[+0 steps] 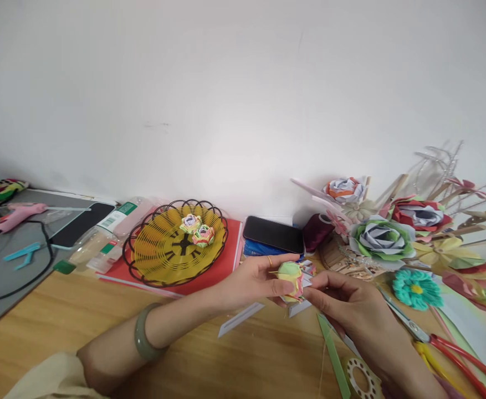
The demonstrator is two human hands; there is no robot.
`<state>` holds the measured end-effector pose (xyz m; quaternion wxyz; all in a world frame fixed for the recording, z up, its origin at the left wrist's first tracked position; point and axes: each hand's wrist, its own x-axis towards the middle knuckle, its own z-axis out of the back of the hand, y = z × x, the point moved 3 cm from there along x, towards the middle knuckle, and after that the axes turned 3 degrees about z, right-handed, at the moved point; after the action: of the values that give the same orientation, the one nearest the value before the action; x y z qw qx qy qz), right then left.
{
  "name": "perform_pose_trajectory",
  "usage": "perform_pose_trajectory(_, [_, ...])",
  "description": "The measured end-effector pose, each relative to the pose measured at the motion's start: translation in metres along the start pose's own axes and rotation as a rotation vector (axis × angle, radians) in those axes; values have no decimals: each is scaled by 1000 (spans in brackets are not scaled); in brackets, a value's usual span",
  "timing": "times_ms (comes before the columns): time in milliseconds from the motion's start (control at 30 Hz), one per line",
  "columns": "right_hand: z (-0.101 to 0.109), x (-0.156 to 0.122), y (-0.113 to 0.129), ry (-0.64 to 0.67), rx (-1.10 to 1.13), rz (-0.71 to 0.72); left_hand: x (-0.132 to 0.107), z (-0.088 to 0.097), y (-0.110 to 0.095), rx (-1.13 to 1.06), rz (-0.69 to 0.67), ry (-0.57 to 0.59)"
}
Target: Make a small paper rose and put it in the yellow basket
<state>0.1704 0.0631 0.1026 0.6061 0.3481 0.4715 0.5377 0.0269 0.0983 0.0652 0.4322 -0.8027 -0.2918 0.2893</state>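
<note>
A small folded paper flower (pixel 291 276) in yellow, green and pink is held above the wooden table (pixel 80 321). My left hand (pixel 254 281), with a ring and a green bangle at the wrist, pinches it from the left. My right hand (pixel 353 307) closes on the flower's right side, fingertips pressed against the paper. Loose paper strips (pixel 241 320) lie on the table just under the hands.
A yellow wire basket (pixel 151 260) holding two paper flowers sits on red paper to the left. Two dark phones (pixel 273 234) (pixel 81 224), a pink glue gun (pixel 16 215), red-handled scissors (pixel 446 349), a tape ring (pixel 362 380) and a bunch of paper flowers (pixel 382 237) lie around.
</note>
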Motion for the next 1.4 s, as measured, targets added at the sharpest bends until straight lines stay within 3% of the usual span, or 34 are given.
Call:
perform_pose_trajectory(200, [3,3,-1,13,-38,79,1,3,1,-29,-47,15])
perform_pose_trajectory(567, [10,1,-1,27,-71,78,1,4,4,10,-16,88])
perform_pose_trajectory(833, [9,-7,10,-40,-176,262,3,7,5,-76,-21,128])
perform_pose_trajectory(1000, [13,-17,18,-159,-263,330,2,4,3,-162,-34,177])
perform_pose_trajectory(1100, [8,-22,20,-159,-377,401,1,1,2,-179,-23,243])
perform_pose_trajectory(1200, [4,-25,20,-165,-444,472,-1,1,3,-176,-8,221])
perform_pose_trajectory(1400, [13,-32,25,-279,-353,470,-4,1,0,-217,-46,261])
